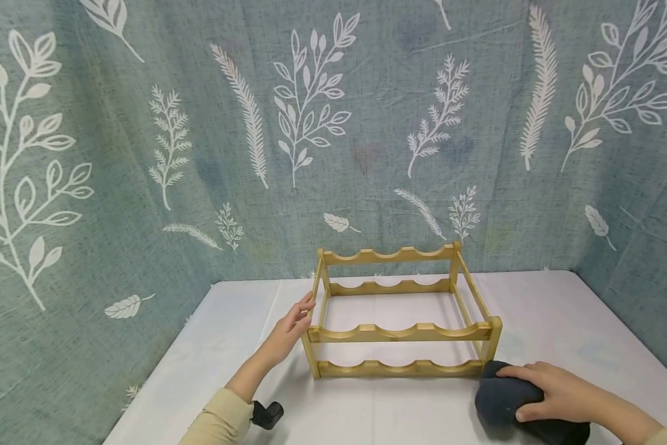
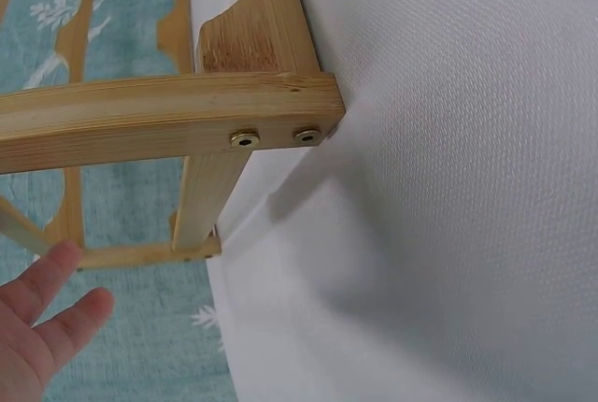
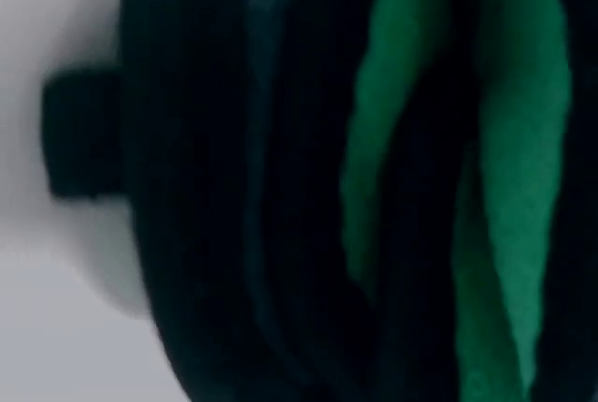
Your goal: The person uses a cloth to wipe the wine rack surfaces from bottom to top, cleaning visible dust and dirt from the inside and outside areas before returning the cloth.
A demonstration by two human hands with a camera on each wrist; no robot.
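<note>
A light wooden rack (image 1: 400, 334) with scalloped bars stands upright on the white table. My left hand (image 1: 288, 330) is at its left side, fingers stretched out along the upper side rail. In the left wrist view, two fingertips of the left hand (image 2: 51, 318) show beside the rack frame (image 2: 168, 122); contact is hard to tell there. My right hand (image 1: 556, 392) grips a dark navy soft fabric bundle (image 1: 502, 398) at the rack's front right corner. Close up and blurred, the dark fabric (image 3: 196, 140) shows green layers (image 3: 519, 140) between its folds; its exact kind is unclear.
The white tabletop (image 1: 355, 411) runs back to a blue-green curtain (image 1: 366, 204) with white leaf prints, which also closes off both sides. A black wrist device (image 1: 267, 414) sticks out near the left sleeve.
</note>
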